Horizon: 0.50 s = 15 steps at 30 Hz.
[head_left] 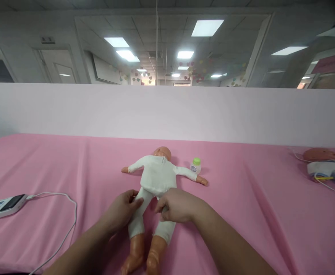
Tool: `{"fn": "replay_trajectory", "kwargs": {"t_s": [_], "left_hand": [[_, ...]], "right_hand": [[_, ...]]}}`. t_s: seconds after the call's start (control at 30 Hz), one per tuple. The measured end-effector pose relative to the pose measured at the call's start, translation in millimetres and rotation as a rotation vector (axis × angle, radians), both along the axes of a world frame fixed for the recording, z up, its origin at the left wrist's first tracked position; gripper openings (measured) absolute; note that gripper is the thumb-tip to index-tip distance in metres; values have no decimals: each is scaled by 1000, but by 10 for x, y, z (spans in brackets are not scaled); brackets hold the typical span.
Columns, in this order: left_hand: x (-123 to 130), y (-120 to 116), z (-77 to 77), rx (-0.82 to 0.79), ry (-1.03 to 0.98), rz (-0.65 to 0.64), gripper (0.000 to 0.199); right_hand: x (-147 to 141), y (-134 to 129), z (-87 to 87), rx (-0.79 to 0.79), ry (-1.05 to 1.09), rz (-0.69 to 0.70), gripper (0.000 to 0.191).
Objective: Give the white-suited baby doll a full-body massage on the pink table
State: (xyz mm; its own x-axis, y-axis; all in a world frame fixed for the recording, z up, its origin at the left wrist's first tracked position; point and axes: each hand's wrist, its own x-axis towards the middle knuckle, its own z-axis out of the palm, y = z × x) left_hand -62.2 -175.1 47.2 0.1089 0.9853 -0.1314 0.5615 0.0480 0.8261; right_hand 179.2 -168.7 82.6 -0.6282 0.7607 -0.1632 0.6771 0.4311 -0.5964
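I have a baby doll (156,183) lying face down on the pink-covered worktop (241,214), head pointing away from me and arms stretched out to either side. It wears a white bodysuit (157,173) with white leggings, and its bare feet point back toward me.

My left hand (121,212) sits on the doll's left-side leg, fingers (135,201) curled and pinching the white cloth just below the hip. My right hand (177,206) rests over the other thigh, fingers (159,208) bent and pressed together, gripping a fold of the legging fabric. Both hands touch the doll, close beside each other.

Just beside the doll's outstretched arm on the right stands a small baby bottle (196,165) with a green cap. Far left on the cloth lies a white device with a dark screen (4,206), a white cable (67,214) trailing from it. At the far right edge, well apart, lies another doll head (322,154) with white and blue cloth and a cord. A pale partition wall (167,110) rises behind the worktop.
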Motion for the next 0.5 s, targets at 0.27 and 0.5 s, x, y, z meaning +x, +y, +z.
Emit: {"fn": "replay_trajectory", "kwargs": {"t_s": [0.27,0.5], "left_hand": [[47,23,49,605,620,-107,49],[275,224,-1,668,677,-485,53]], "right_hand": [[-90,-74,89,306,69,-225,27],[-109,-40,-196,376,23,-243,40]]}}
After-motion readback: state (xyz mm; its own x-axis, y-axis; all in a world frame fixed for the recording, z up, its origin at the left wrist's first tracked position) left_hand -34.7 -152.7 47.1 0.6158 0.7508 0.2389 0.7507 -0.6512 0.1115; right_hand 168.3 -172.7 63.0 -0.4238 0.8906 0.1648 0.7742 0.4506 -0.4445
